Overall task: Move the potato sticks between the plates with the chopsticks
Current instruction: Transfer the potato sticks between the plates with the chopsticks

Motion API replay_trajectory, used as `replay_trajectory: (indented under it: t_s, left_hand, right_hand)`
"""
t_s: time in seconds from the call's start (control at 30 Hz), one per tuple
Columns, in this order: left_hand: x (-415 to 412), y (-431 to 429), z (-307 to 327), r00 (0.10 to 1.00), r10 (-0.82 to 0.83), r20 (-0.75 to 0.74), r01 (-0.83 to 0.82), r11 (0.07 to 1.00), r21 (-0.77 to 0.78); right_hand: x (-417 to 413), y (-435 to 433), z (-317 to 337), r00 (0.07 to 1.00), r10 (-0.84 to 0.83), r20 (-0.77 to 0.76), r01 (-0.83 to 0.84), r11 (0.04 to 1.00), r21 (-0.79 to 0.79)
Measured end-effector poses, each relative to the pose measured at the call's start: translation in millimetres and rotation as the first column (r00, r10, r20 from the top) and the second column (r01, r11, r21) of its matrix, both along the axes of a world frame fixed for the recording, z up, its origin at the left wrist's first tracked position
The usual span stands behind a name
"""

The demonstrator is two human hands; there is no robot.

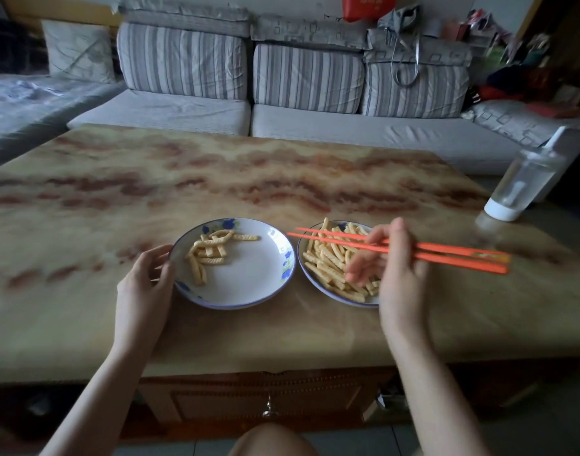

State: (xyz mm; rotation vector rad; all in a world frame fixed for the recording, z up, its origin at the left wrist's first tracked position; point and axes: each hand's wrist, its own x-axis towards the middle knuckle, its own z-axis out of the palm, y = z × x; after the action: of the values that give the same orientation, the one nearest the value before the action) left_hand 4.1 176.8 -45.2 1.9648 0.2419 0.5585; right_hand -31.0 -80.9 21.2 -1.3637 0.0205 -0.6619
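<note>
Head view, chopsticks (pixel 462 263), plate (pixel 249 278), bag (pixel 367 6) lettering blurred

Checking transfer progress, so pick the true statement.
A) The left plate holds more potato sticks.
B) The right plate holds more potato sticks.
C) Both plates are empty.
B: potato sticks lie heaped on the right plate, while the left plate holds only a small cluster.

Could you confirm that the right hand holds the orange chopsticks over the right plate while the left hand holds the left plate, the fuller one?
Not quite: in the head view the left plate holds few sticks; the right plate is fuller. The right hand, chopsticks and left hand are as you say.
</note>
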Motion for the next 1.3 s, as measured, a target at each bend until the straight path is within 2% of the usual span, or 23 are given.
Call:
replay_trajectory:
  t_s: [0.1,0.23,0.5,0.67,0.83,0.97,1.13,1.3]
  left_hand:
    - [0,0,-1,1.0,0.001,0.0,-0.001,1.0,-0.001]
    - [1,1,-1,1.0,-0.002,0.002,0.002,1.0,-0.002]
    - [2,1,-2,1.0,0.006,-0.003,-0.006,1.0,-0.003]
    - [3,1,-2,1.0,0.009,-0.007,-0.009,1.0,-0.013]
    - [3,2,-3,1.0,0.01,-0.011,-0.01,1.0,-0.015]
    - [3,2,-3,1.0,0.011,-0.013,-0.011,1.0,-0.01]
    - [2,3,-3,1.0,0.012,-0.015,-0.012,1.0,0.001]
    - [2,2,-2,1.0,0.009,-0.013,-0.009,1.0,-0.004]
  right_hand:
    - [0,34,-13,0.983,0.184,-0.017,-0.185,0.977,-0.105]
    - [-1,64,-25,0.93,0.366,-0.048,-0.369,0.92,-0.13]
    - [2,84,-27,0.901,0.425,-0.093,-0.432,0.897,-0.089]
    - [5,91,-32,0.895,0.425,-0.135,-0.441,0.889,-0.124]
    - [4,95,-34,0.907,0.395,-0.148,-0.412,0.903,-0.117]
    - [4,87,-28,0.941,0.326,-0.095,-0.333,0.94,-0.072]
    - [6,54,-12,0.99,0.137,-0.021,-0.138,0.99,-0.039]
    - [-1,7,2,0.998,-0.061,-0.01,0.061,0.998,0.015]
